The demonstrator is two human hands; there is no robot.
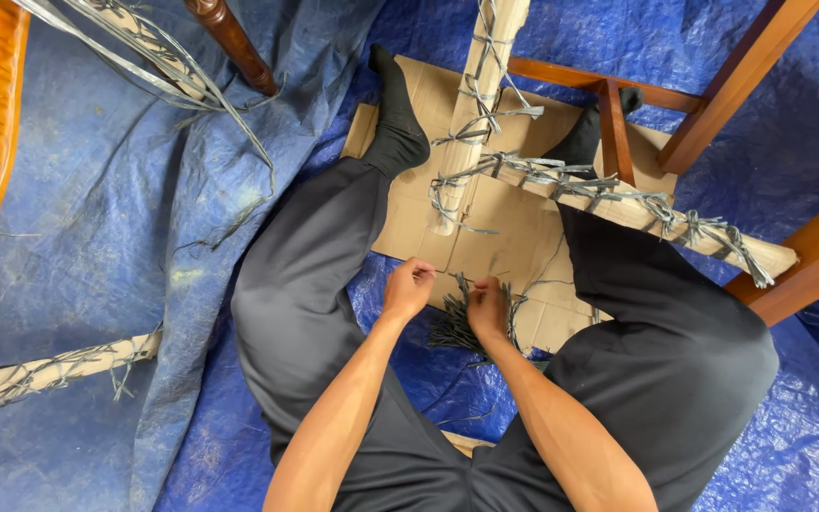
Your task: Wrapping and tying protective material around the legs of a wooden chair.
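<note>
Right hand (487, 308) has its grip closed on a bundle of grey strips (455, 327) lying on the cardboard (500, 242) between the legs. Left hand (408, 287), just left of it, is clenched, pinching a strip end. Bound poles (618, 204) lie farther off.

The left hand (408, 287) is closed in a fist beside the right hand (487, 308), which grips a bundle of grey strips (455, 327) over the cardboard sheet (485, 251); blue tarp (97, 284) spreads left.
</note>
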